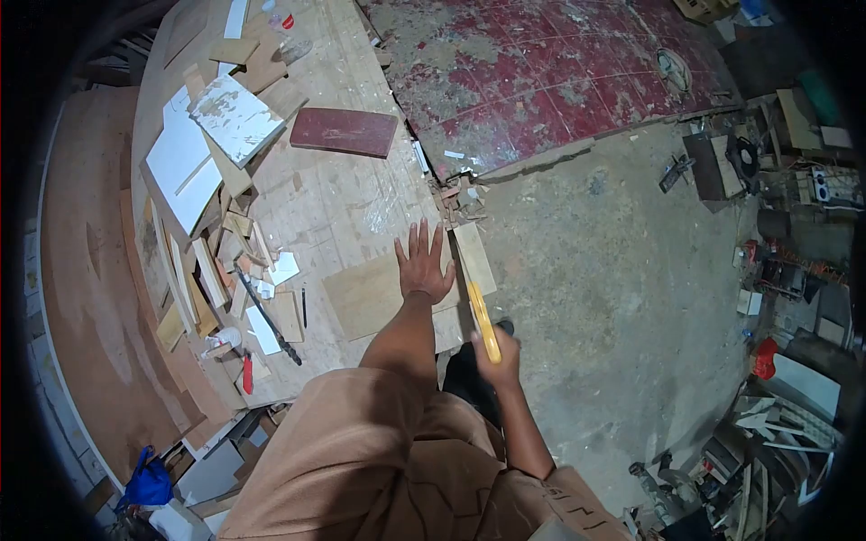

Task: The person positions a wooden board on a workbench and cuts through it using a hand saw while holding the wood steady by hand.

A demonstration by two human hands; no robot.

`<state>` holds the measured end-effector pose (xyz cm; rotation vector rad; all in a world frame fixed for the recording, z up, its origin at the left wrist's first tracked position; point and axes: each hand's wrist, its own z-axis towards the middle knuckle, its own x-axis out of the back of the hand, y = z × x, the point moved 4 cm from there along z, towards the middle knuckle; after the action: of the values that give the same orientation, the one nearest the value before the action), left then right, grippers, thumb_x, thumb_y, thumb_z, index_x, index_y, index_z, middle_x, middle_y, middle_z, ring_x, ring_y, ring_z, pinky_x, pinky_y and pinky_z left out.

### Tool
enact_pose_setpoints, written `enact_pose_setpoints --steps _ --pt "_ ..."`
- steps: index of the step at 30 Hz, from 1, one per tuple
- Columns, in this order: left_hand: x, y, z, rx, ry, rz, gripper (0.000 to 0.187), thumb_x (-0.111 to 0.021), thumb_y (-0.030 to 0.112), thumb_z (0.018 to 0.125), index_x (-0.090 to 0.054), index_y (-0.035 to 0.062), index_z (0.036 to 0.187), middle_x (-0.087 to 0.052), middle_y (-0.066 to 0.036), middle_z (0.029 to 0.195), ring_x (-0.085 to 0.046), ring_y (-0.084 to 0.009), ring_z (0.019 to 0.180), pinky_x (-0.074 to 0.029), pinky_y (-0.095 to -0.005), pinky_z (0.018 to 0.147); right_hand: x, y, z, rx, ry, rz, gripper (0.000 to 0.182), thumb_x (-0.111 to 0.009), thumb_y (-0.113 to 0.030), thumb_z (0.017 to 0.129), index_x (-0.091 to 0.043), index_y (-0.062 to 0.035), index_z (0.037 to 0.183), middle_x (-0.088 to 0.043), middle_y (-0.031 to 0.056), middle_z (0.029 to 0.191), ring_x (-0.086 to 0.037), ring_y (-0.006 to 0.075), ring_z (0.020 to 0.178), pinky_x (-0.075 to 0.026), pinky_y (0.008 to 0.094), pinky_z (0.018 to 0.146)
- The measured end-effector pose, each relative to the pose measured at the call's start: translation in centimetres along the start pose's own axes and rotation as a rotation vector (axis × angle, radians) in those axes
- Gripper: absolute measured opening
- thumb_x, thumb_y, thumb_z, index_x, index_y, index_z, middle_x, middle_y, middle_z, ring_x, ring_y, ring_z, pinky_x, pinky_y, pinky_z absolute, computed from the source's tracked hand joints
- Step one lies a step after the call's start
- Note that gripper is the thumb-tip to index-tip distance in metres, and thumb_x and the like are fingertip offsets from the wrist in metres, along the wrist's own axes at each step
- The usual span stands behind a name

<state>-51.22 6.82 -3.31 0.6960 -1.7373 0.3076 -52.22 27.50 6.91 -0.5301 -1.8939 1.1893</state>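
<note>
Currently, left hand (422, 268): pressing palm-down on plywood board (356, 298) with fingers spread, unclenched.
Right hand (502, 354): grasping yellow-handled handsaw (482, 316) with fingers wrapped round near end of handle.
Saw position: at workbench (338, 198) edge, between board and pale wood strip (475, 259).
Dark red slab (343, 132): lying flat on bench, beyond left hand.

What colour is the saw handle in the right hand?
Yellow: the saw handle in the right hand shows best in the head view.
</note>
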Motion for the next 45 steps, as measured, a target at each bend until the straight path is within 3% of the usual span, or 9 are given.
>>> enact_pose_setpoints --steps 6,9,15,19,24,28,33,35,45 --pt "-0.5 -0.2 -0.3 -0.013 0.008 0.000 0.088 -0.051 0.049 0.090 -0.013 0.0192 0.163 -0.006 -0.014 0.169 -0.003 -0.0334 0.156 -0.001 -0.0633 0.121 4.3 -0.7 -6.8 -0.112 -0.104 -0.039 0.022 -0.072 -0.019 0.088 -0.061 -0.0021 0.078 -0.059 0.0180 0.061 -0.064 0.0350 0.055 -0.048 0.0406 0.053" --pt "-0.4 -0.2 -0.2 0.008 -0.039 0.019 0.085 -0.052 0.051 0.092 -0.015 0.0198 0.163 -0.006 -0.013 0.170 -0.003 -0.0328 0.157 0.000 -0.0620 0.122 2.4 -0.6 -3.6 0.030 -0.065 -0.041 0.022 -0.071 -0.017 0.088 -0.061 -0.0020 0.076 -0.059 0.0161 0.060 -0.063 0.0310 0.052 -0.047 0.0389 0.052" --pt "-0.9 -0.2 -0.4 -0.019 0.023 0.007 0.089 -0.053 0.049 0.089 -0.014 0.0184 0.163 -0.008 -0.014 0.169 -0.005 -0.0340 0.156 -0.001 -0.0632 0.121 0.2 1.8 2.1 -0.010 -0.017 0.125 0.022 -0.071 -0.017 0.088 -0.060 -0.0026 0.075 -0.060 0.0131 0.059 -0.062 0.0269 0.051 -0.047 0.0383 0.052" --pt "-0.7 -0.1 -0.2 -0.021 0.039 0.029 0.089 -0.054 0.048 0.089 -0.015 0.0180 0.163 -0.009 -0.014 0.169 -0.006 -0.0346 0.156 -0.003 -0.0633 0.121 0.1 0.2 -0.6 0.062 0.000 -0.004 0.021 -0.071 -0.017 0.088 -0.061 -0.0014 0.079 -0.059 0.0186 0.063 -0.065 0.0372 0.057 -0.049 0.0395 0.054" --pt "-0.5 -0.1 -0.4 -0.021 0.039 -0.006 0.089 -0.054 0.048 0.090 -0.014 0.0178 0.163 -0.010 -0.015 0.169 -0.006 -0.0347 0.156 -0.002 -0.0631 0.121 4.7 -3.4 -6.4 -0.132 -0.031 -0.030 0.021 -0.072 -0.016 0.087 -0.061 -0.0017 0.077 -0.060 0.0188 0.063 -0.064 0.0364 0.056 -0.048 0.0401 0.052" --pt "-0.5 -0.3 -0.1 -0.009 0.045 -0.018 0.088 -0.054 0.048 0.090 -0.014 0.0180 0.163 -0.010 -0.015 0.169 -0.006 -0.0349 0.156 -0.001 -0.0629 0.121 5.3 -5.7 -4.1 -0.144 -0.083 -0.025 0.021 -0.072 -0.016 0.086 -0.060 -0.0023 0.075 -0.058 0.0175 0.060 -0.063 0.0353 0.053 -0.047 0.0404 0.051" --pt "-0.4 -0.2 -0.3 -0.002 -0.007 -0.006 0.087 -0.053 0.049 0.091 -0.014 0.0190 0.163 -0.009 -0.014 0.169 -0.005 -0.0340 0.156 -0.001 -0.0621 0.122 -0.8 -1.8 3.4 0.089 -0.004 -0.027 0.025 -0.071 -0.018 0.088 -0.058 -0.0019 0.074 -0.058 0.0177 0.058 -0.063 0.0354 0.053 -0.047 0.0415 0.051" --pt "-0.2 -0.2 0.0 0.010 -0.026 -0.005 0.087 -0.053 0.050 0.092 -0.014 0.0192 0.163 -0.008 -0.014 0.169 -0.004 -0.0334 0.156 -0.001 -0.0624 0.122 -2.1 -2.3 5.4 0.099 0.014 0.019 0.028 -0.071 -0.018 0.089 -0.057 -0.0014 0.072 -0.054 0.0127 0.056 -0.054 0.0222 0.049 -0.043 0.0375 0.051" --pt "-0.4 -0.2 -0.3 -0.005 0.004 -0.017 0.084 -0.050 0.051 0.093 -0.017 0.0193 0.162 -0.006 -0.013 0.170 -0.003 -0.0321 0.157 -0.002 -0.0630 0.121 3.9 -1.5 -6.2 -0.074 -0.086 -0.048 0.022 -0.071 -0.015 0.089 -0.060 -0.0019 0.077 -0.054 0.0100 0.056 -0.053 0.0158 0.049 -0.043 0.0345 0.050"
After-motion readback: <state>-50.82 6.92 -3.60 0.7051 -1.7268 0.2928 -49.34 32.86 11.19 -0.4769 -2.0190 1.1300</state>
